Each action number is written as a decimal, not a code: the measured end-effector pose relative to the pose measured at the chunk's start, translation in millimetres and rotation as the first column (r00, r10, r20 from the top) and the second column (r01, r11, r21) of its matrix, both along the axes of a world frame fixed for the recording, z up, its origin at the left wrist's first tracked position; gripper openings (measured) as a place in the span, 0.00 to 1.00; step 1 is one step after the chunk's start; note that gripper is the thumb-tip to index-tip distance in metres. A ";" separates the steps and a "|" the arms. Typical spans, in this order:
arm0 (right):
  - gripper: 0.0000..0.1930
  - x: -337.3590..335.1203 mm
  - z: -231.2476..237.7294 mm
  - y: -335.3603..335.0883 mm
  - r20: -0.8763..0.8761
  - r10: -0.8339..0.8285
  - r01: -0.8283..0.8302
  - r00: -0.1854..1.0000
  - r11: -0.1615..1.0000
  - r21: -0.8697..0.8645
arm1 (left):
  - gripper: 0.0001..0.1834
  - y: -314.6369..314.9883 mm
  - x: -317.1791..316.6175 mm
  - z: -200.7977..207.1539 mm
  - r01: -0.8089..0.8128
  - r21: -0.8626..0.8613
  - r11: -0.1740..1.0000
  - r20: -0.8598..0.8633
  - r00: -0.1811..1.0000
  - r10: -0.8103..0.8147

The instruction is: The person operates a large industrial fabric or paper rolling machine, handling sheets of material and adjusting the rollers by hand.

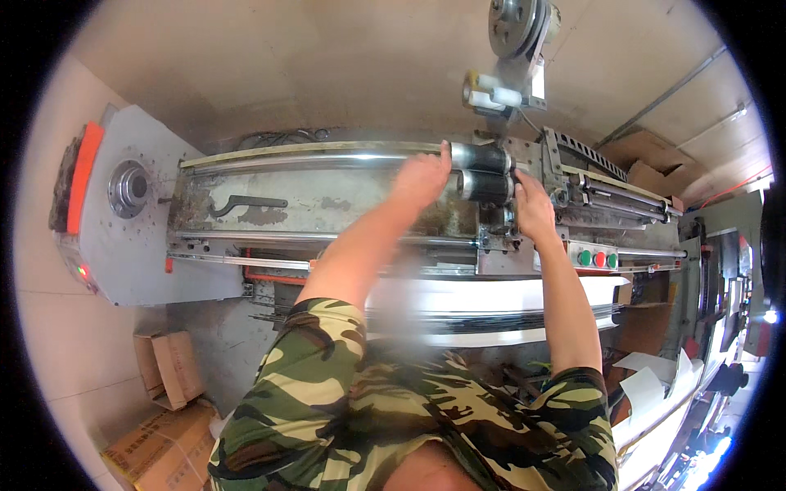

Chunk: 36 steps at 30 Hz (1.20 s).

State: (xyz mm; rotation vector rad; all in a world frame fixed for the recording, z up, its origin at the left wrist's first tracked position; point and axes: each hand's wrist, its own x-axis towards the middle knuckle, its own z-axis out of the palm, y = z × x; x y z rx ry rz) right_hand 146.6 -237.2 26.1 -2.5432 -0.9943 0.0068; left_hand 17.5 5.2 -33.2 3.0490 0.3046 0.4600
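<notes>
Two short black rollers, an upper roller [481, 157] and a lower roller [487, 187], sit side by side on the machine's carriage [501, 255]; both have shiny metal left ends. My left hand [424, 177] is at the left end of the upper roller, with a finger stretched up against its metal edge. At the right ends of the rollers is my right hand [534, 206], fingers extended toward the carriage parts there. No loose thing shows in either hand. The undersides of my fingers are hidden. A hook spanner [250, 204] lies on the machine bed left of my left hand.
Long metal rods [327, 237] run along the bed. A grey housing [155, 245] with a round hub [128, 189] stands at left. Green and red buttons [600, 259] are beside my right forearm. A pulley [516, 29] rises behind; cardboard boxes [168, 442] lie at lower left.
</notes>
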 end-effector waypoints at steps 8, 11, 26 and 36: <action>0.20 -14.7 8.4 0.5 0.069 -0.164 0.153 0.984 0.979 0.133 | 0.33 -9.1 4.5 12.8 -0.019 0.019 1.000 -0.158 0.987 0.022; 0.16 -36.8 19.3 21.8 0.199 -0.186 0.144 0.962 0.968 0.205 | 0.32 -7.5 4.9 3.4 0.018 -0.040 0.999 -0.047 0.999 -0.020; 0.18 -112.2 12.3 148.8 0.191 -0.005 0.029 0.981 0.992 -0.123 | 0.13 55.9 -47.5 47.6 0.203 -0.251 0.946 0.009 0.978 -0.208; 0.15 -89.5 102.2 -38.8 0.190 -0.133 0.074 0.973 0.955 0.289 | 0.14 245.1 -314.5 138.8 -0.218 -0.721 0.658 -0.260 0.965 0.035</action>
